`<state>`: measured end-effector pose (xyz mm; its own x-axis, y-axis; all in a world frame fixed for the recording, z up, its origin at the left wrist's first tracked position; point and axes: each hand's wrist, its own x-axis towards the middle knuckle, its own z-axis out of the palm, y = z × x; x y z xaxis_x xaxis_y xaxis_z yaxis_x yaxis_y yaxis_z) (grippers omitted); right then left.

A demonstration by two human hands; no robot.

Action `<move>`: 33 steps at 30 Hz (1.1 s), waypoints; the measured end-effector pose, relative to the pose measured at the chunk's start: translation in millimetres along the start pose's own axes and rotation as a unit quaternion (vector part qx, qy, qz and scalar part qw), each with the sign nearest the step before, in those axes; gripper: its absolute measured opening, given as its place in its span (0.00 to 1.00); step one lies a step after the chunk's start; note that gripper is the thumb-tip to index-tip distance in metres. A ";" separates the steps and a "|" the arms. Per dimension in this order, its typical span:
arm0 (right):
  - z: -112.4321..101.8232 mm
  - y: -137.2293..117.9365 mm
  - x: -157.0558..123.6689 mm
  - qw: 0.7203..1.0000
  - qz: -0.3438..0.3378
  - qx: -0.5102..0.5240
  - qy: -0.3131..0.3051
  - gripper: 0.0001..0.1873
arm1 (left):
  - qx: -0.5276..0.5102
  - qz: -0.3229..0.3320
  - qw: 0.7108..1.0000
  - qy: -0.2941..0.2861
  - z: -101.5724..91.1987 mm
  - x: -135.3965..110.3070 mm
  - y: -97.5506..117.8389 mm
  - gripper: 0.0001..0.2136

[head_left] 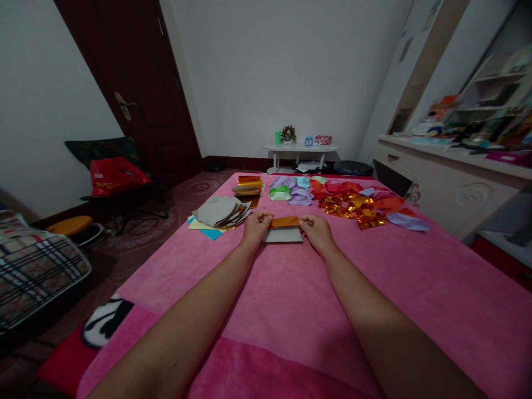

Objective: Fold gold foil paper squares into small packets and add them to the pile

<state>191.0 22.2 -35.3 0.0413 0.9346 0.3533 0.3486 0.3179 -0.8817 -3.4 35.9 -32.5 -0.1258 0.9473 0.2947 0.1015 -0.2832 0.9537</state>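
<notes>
In the middle of the pink-covered table, my left hand [258,225] pinches the left end of a sheet of foil paper [285,222]. Its orange-gold side shows along the far strip, and a pale grey part [283,235] lies nearer to me. My right hand [316,228] pinches the right end of the same sheet. Both hands are closed at its edges, thumbs and fingers together. Just left of my left hand lies a fanned stack of grey-backed sheets [218,211], with yellow and blue paper [213,233] under it.
Behind the grey stack sits a pile of gold foil sheets [249,185]. Crumpled purple and green papers [300,195] lie at the far middle, red and gold foil pieces [353,208] at the far right. The pink cloth [286,299] covers the table. A dresser [449,172] stands right.
</notes>
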 end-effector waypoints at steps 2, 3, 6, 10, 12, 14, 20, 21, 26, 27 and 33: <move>0.0 0.6 -0.1 1.000 -0.001 -0.002 0.002 0.13 | -0.001 -0.001 1.000 0.001 -0.2 0.1 -0.6 0.07; -0.1 0.9 -0.2 1.000 -0.002 -0.003 0.002 0.13 | -0.002 -0.001 1.000 0.001 -0.3 0.1 -0.8 0.07; -0.2 1.4 -0.4 1.000 -0.002 -0.006 0.002 0.13 | -0.003 -0.001 1.000 0.003 -0.7 0.0 -1.2 0.07; -0.6 -1.0 -0.8 1.000 -0.002 -0.007 0.000 0.13 | -0.004 -0.003 1.000 0.010 -1.5 0.6 -2.7 0.08; -0.8 -2.3 -1.1 1.000 -0.002 -0.005 -0.003 0.13 | -0.003 -0.005 1.000 0.014 -1.9 1.2 -3.6 0.08; -0.9 -2.8 -1.2 1.000 -0.002 -0.005 -0.004 0.13 | -0.004 -0.006 1.000 0.015 -1.9 1.6 -4.1 0.08; 0.0 -2.0 -0.8 1.000 0.000 -0.007 -0.004 0.13 | -0.012 -0.012 1.000 0.013 -0.6 1.4 -1.1 0.07; 0.1 -2.1 -0.9 1.000 0.000 -0.006 -0.004 0.13 | -0.013 -0.013 1.000 0.013 -0.4 1.1 -0.4 0.07; -0.1 -2.9 -1.1 1.000 0.000 -0.003 -0.004 0.12 | -0.011 -0.010 1.000 0.010 -0.7 0.3 0.7 0.07; -0.2 -2.8 -1.1 1.000 -0.001 -0.003 -0.005 0.12 | -0.010 -0.009 1.000 0.010 -0.9 0.3 0.4 0.07; 0.0 -1.7 -0.4 1.000 -0.002 -0.002 -0.005 0.12 | -0.009 -0.006 1.000 0.012 -1.0 1.2 -2.3 0.07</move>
<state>190.4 21.2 -33.9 0.0309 0.9346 0.3543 0.3533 0.3214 -0.8786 -4.8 37.5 -34.3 -0.1499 0.9467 0.2852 0.0832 -0.2753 0.9577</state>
